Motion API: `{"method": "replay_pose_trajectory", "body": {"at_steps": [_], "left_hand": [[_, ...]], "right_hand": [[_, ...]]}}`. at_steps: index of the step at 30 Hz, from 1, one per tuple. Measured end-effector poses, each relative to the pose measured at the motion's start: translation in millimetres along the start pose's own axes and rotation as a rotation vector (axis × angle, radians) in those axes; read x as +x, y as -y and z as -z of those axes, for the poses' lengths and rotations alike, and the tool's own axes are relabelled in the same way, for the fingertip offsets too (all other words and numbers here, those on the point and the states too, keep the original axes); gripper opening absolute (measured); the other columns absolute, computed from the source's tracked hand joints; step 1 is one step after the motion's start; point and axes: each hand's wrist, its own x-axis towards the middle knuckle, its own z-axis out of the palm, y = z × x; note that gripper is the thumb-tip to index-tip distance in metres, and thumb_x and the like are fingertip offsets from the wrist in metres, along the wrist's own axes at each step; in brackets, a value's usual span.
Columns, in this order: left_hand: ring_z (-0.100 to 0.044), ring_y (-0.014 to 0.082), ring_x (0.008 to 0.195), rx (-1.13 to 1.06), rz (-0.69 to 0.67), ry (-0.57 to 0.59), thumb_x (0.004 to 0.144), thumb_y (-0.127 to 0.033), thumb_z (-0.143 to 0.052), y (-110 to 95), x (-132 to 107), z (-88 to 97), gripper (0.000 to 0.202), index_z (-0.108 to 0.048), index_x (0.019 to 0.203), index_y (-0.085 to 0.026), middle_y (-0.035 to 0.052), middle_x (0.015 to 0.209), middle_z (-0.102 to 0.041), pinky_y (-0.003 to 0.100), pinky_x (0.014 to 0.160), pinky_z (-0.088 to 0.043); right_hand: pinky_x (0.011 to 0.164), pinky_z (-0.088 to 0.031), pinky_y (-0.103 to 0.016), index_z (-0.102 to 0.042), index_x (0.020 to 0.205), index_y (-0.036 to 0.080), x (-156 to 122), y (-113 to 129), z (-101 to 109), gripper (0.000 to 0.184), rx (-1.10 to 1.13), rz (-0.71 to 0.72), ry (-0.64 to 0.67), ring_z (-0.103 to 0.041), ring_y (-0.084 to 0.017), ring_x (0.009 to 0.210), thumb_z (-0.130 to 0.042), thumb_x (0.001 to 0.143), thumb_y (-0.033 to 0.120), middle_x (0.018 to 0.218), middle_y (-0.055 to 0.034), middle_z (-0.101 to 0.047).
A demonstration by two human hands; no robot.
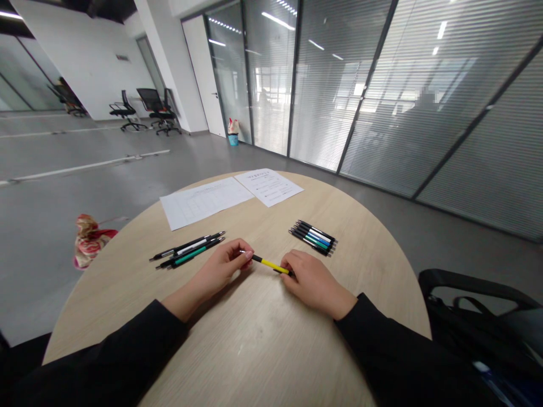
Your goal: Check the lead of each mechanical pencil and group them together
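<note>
A yellow-and-black pen point(269, 264) lies level between my hands, above the round light-wood table point(258, 339). My left hand point(220, 274) pinches the pen's left end in its fingertips. My right hand point(314, 282) closes over the opposite end, hiding its tip. Left of my left hand lies a loose group of several pens point(189, 250) with white and green barrels. Beyond my right hand sits a tight row of several pens point(313, 237) with white, blue and green barrels.
Two printed sheets point(206, 202) point(268, 186) lie at the table's far edge. A patterned cloth point(90, 240) hangs at the left rim. A black bag point(475, 322) sits at the right. Glass partitions with blinds, office chairs point(144, 110) and a small bin point(233, 139) stand beyond.
</note>
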Motion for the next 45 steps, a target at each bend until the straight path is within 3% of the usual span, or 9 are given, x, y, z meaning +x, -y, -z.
{"method": "replay_pose_trajectory", "body": {"at_steps": [6,9,13,27,45], "left_hand": [[-0.047,0.0141,0.064,0.214,-0.050,0.081,0.091,-0.040,-0.057,7,-1,0.9,0.022,-0.059,0.092,-0.018,-0.0023,0.070,-0.056,0.027,0.062,-0.036],[-0.050,0.0153,0.067,0.352,-0.102,0.104,0.091,-0.037,-0.057,9,-1,1.0,0.025,-0.058,0.109,-0.020,-0.0005,0.080,-0.061,0.028,0.064,-0.038],[-0.058,0.0179,0.079,0.356,-0.129,0.119,0.092,-0.034,-0.054,9,-2,1.2,0.032,-0.049,0.120,-0.021,0.0032,0.096,-0.064,0.033,0.074,-0.045],[-0.059,0.0215,0.083,0.473,-0.137,0.155,0.091,-0.037,-0.055,3,-5,1.6,0.026,-0.057,0.110,-0.020,0.0049,0.094,-0.067,0.035,0.077,-0.044],[-0.057,0.0213,0.081,0.509,-0.124,0.195,0.092,-0.037,-0.054,4,-4,3.7,0.023,-0.062,0.103,-0.020,0.0052,0.092,-0.065,0.033,0.074,-0.042]], "right_hand": [[0.076,-0.039,-0.028,-0.063,0.087,0.018,1,-5,2,0.003,-0.030,-0.031,0.042,-0.058,-0.017,0.087,-0.065,0.085,0.016,0.090,-0.0040,-0.065],[0.076,-0.039,-0.028,-0.066,0.086,0.018,2,-11,8,0.001,-0.057,-0.070,0.051,-0.060,-0.018,0.088,-0.066,0.086,0.017,0.089,-0.0044,-0.067],[0.075,-0.039,-0.028,-0.069,0.088,0.017,3,-24,17,0.006,-0.126,-0.171,0.071,-0.063,-0.020,0.089,-0.065,0.089,0.021,0.092,-0.0067,-0.070],[0.070,-0.038,-0.029,-0.070,0.088,0.019,1,-43,38,0.008,-0.304,-0.396,0.043,-0.065,-0.022,0.090,-0.064,0.090,0.023,0.097,-0.0082,-0.073],[0.066,-0.034,-0.030,-0.067,0.089,0.018,0,-50,39,0.006,-0.332,-0.432,0.022,-0.064,-0.023,0.089,-0.063,0.088,0.023,0.099,-0.0094,-0.072]]}}
